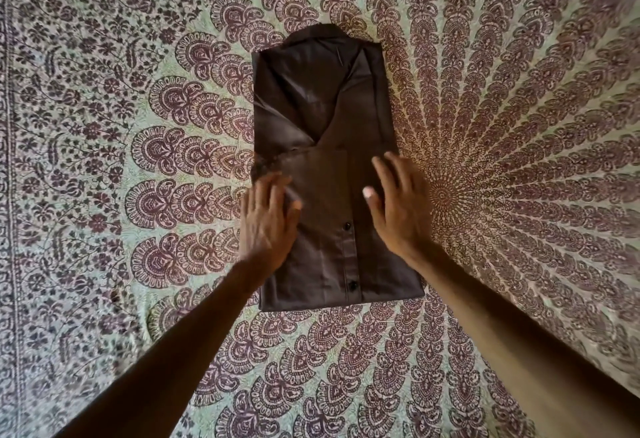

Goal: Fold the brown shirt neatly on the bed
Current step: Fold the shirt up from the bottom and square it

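The brown shirt (325,119) lies flat on the bed as a narrow upright rectangle, collar at the far end. Its sleeves are folded in across the back, and the near part is doubled up so the button placket with two dark buttons faces me. My left hand (268,221) rests flat on the left edge of that doubled part, fingers spread and slightly blurred. My right hand (398,205) lies flat on the right edge, fingers spread. Neither hand grips the cloth.
The bed is covered by a pale green sheet (121,126) printed with a purple mandala pattern. A darker floral border runs down the far left side (10,195). Nothing else lies on the sheet.
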`<control>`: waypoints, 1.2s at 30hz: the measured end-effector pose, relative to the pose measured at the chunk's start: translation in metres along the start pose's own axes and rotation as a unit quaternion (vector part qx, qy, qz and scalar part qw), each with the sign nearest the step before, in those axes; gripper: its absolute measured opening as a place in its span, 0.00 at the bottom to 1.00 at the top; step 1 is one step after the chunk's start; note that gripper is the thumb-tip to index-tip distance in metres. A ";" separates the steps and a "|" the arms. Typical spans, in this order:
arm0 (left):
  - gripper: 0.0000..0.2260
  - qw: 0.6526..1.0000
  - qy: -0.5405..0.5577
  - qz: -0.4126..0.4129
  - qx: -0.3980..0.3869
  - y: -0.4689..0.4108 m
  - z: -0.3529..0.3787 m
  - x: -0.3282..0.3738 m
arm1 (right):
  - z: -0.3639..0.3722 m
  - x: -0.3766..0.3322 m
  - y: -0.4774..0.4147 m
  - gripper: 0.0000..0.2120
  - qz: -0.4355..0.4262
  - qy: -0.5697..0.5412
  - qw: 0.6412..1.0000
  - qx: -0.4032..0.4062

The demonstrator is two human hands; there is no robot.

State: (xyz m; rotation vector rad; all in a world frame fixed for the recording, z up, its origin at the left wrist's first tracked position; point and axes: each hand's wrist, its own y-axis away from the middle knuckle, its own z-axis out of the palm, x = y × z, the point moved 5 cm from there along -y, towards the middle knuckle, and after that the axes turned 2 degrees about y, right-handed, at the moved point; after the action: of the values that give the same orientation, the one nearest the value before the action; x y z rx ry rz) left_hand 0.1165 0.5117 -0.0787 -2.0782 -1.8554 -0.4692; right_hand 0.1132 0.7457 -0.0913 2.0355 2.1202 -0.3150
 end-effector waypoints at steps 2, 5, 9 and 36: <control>0.25 0.995 -0.045 0.047 -0.075 0.012 0.021 -0.006 | 0.022 0.003 0.013 0.28 -0.045 0.024 0.995 -0.087; 0.29 0.986 -0.071 0.069 -0.131 0.011 0.036 -0.022 | 0.041 0.012 0.012 0.29 -0.044 0.026 0.990 -0.132; 0.21 0.985 -0.031 0.136 -0.104 0.009 0.013 -0.031 | 0.018 0.017 0.011 0.23 -0.053 -0.039 0.995 -0.071; 0.11 0.955 0.261 0.035 -0.135 -0.023 -0.033 -0.046 | -0.039 0.039 -0.002 0.09 -0.002 -0.323 0.942 -0.090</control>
State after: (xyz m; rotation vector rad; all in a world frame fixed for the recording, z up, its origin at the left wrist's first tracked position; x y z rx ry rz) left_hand 0.0875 0.4582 -0.0691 -1.9140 -1.4619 -1.1809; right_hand 0.1104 0.7937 -0.0646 1.5373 1.6685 -0.6574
